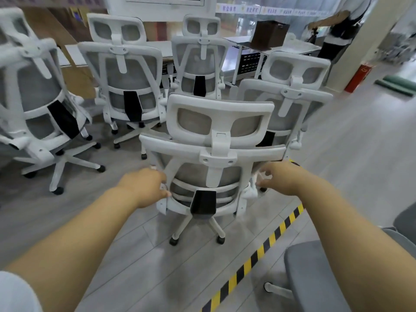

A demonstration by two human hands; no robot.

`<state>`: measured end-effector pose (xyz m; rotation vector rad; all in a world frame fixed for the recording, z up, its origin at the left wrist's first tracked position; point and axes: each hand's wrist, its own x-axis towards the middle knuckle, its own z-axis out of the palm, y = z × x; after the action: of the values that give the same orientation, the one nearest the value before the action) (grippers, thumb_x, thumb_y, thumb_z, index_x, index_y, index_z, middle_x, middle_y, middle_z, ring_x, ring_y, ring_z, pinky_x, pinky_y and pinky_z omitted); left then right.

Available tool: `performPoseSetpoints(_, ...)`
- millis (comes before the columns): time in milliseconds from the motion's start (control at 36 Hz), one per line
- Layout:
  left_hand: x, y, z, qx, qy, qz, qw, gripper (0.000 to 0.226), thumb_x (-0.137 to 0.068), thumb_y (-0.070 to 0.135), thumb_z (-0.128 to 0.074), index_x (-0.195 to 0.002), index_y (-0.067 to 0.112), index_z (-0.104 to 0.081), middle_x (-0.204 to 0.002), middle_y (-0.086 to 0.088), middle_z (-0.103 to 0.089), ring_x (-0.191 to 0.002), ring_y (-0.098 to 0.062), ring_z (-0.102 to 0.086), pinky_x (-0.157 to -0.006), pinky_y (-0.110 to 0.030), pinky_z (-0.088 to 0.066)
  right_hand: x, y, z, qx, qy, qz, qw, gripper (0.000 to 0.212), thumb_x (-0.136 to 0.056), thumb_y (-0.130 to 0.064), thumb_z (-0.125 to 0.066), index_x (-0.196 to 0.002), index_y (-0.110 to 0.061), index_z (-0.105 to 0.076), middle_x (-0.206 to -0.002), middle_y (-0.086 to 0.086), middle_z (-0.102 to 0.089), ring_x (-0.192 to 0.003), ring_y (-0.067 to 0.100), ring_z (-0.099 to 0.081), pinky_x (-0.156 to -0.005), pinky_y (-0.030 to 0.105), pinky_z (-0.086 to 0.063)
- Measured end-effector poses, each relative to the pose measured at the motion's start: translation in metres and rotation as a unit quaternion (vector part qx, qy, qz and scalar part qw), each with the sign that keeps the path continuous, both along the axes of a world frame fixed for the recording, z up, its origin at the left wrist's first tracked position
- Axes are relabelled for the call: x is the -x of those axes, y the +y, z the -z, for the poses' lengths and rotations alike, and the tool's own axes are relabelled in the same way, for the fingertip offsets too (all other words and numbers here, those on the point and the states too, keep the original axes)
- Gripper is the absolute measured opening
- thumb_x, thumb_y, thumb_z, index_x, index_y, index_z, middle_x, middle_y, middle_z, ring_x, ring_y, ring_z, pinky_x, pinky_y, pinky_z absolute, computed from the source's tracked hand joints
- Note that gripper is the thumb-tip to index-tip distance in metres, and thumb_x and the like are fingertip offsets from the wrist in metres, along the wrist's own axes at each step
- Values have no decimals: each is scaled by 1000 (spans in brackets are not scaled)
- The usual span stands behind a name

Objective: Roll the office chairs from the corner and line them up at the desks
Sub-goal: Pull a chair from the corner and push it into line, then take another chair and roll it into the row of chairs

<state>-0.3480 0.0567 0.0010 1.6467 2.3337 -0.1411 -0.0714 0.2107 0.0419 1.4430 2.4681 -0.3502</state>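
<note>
A white office chair (216, 152) with grey mesh back and headrest stands right in front of me, its back toward me. My left hand (144, 185) grips the left edge of its backrest frame. My right hand (281, 176) closes on the right edge, near the armrest. Several more white chairs stand beyond it: one far left (38, 102), one (126, 75), one at the middle back (200, 64) and one to the right (290, 95). White desks (292, 47) run behind them.
A yellow-black floor tape (258, 253) runs diagonally at lower right. A grey chair seat (315, 278) sits at the bottom right. A dark box (270, 33) rests on a desk. A person (344, 30) stands at the back right near a pillar (360, 41) and a red box (358, 78).
</note>
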Motion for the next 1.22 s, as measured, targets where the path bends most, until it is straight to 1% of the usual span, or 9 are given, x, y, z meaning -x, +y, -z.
performPoseSetpoints(167,-14,-56,-8,3,-8,4,1000,47,-85,54,-53,-126,31,-50,-124,1,-54,-110,-21,-53,-80,-34,-46,-22,-64,-9,23,-21,8,999,55,-90,-49,-53,-136,-21,-45,-134,1,-52,-118,22,-50,-95,33,-42)
performPoseSetpoints(389,-55,-135,-15,-13,-6,38,999,43,-85,54,-54,-119,29,-54,-118,3,-56,-104,-18,-53,-73,-31,-43,-66,-168,0,62,-22,53,996,58,-89,-48,-54,-139,-22,-40,-138,0,-49,-122,21,-49,-99,33,-40)
performPoseSetpoints(528,-88,-171,-18,0,-19,58,998,44,-84,57,-53,-118,30,-54,-115,2,-56,-102,-20,-54,-78,-32,-45,-107,-223,4,77,-38,72,994,55,-89,-50,-54,-136,-24,-43,-133,-2,-53,-119,21,-50,-97,33,-41)
performPoseSetpoints(611,-112,-183,-23,-2,-19,79,997,38,-85,56,-52,-113,30,-55,-112,4,-57,-99,-19,-54,-75,-32,-46,-137,-245,4,69,-43,87,993,56,-87,-54,-54,-135,-25,-44,-131,-3,-55,-117,20,-51,-95,33,-42)
performPoseSetpoints(722,-148,-192,-29,-19,-12,114,993,33,-84,55,-53,-106,30,-56,-101,5,-56,-89,-17,-53,-61,-28,-39,-178,-270,-2,61,-32,116,991,57,-88,-50,-56,-135,-22,-44,-132,-1,-53,-119,21,-50,-99,35,-42)
performPoseSetpoints(917,-234,-197,-34,-23,-10,157,987,37,-84,56,-52,-110,31,-56,-102,6,-59,-91,-17,-56,-75,-34,-50,-271,-303,-10,58,-26,159,985,57,-87,-50,-56,-136,-24,-44,-134,-5,-51,-121,19,-48,-99,32,-40)
performPoseSetpoints(1111,-352,-202,-30,-32,-14,164,986,41,-85,56,-51,-118,31,-54,-104,7,-57,-86,-13,-53,-66,-29,-46,-396,-323,-6,44,-35,173,983,54,-85,-54,-57,-133,-29,-47,-131,-7,-53,-119,18,-49,-99,35,-41)
performPoseSetpoints(1167,-388,-204,-24,-32,-21,164,986,44,-85,55,-52,-121,30,-53,-108,6,-57,-90,-14,-53,-75,-32,-50,-432,-330,-5,42,-39,171,984,52,-86,-53,-57,-131,-29,-48,-126,-7,-55,-115,18,-50,-93,33,-42)
performPoseSetpoints(1222,-425,-204,-18,-25,-27,175,984,47,-84,56,-52,-123,30,-52,-112,5,-57,-95,-15,-55,-80,-34,-51,-469,-337,-4,48,-40,172,983,39,-86,-52,-56,-118,-30,-53,-110,-7,-56,-104,19,-50,-80,31,-40)
